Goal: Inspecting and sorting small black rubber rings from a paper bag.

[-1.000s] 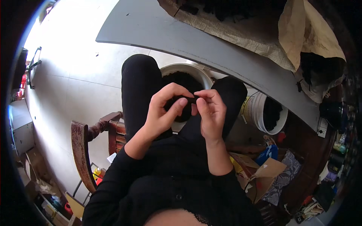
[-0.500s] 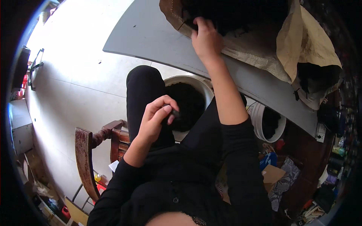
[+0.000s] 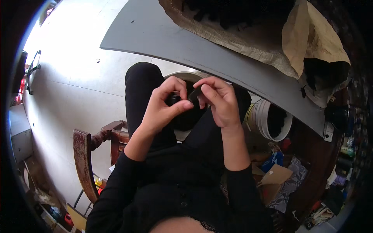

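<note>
My hands meet over a pale bucket between my knees, and dark contents show inside it. Between thumb and fingers, my right hand pinches a small black piece; its exact kind is unclear. My left hand is curled close beside it, thumb tip near the piece. Something dark shows within the left fingers, too shadowed to name. Above, on the grey table, lies a wide-mouthed brown sack full of black pieces.
A second white bucket with black contents lies tilted under the table at right. A worn wooden chair stands by my left side. Cardboard and bags lie low at right. A power strip hangs near the table's end.
My right hand has come down from the sack's mouth to my left hand, bringing a black piece. The left hand has moved slightly up and its thumb has stretched toward the right.
</note>
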Available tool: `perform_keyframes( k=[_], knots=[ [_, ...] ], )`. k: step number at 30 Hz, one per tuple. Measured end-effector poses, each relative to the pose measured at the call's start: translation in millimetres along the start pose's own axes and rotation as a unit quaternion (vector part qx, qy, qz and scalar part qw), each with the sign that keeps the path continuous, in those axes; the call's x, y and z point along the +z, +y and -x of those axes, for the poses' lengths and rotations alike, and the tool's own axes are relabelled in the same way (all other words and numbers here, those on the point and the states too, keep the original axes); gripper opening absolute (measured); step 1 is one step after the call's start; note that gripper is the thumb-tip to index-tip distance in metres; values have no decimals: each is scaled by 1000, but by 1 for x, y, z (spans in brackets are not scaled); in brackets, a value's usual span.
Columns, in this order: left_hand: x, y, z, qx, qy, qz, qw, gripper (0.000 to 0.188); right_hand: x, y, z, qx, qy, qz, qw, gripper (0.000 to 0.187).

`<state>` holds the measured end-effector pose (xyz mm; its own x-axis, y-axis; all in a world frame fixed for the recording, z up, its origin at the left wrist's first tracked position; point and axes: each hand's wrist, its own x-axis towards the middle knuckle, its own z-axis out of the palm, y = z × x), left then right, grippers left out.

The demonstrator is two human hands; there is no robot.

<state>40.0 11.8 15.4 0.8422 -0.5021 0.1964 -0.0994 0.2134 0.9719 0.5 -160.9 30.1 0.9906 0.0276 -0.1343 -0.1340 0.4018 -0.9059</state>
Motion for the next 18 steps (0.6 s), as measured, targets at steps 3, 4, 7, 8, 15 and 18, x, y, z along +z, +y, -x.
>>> perform_keyframes(
  k=[3, 4, 7, 8, 15, 18],
  knots=[
    [7, 0, 2, 13, -17, 9, 1000, 28, 2, 1, 10, -81, -2, 93, 992, 16],
    [7, 3, 5, -36, -36, 30, 998, 28, 3, 0, 13, -81, -2, 91, 993, 16],
    [11, 10, 10, -86, -43, 10, 995, 29, 3, -3, 18, -193, -21, 293, 936, 15],
    [13, 10, 11, -86, -37, -25, 995, 28, 3, -2, 19, -193, -22, 293, 936, 15],
    [27, 10, 19, -108, 54, 45, 992, 17, 13, 11, 33, -197, 61, 253, 945, 14],
    [28, 11, 20, -111, 63, 26, 992, 16, 13, 20, 37, -209, 87, 245, 943, 13]
  ],
)
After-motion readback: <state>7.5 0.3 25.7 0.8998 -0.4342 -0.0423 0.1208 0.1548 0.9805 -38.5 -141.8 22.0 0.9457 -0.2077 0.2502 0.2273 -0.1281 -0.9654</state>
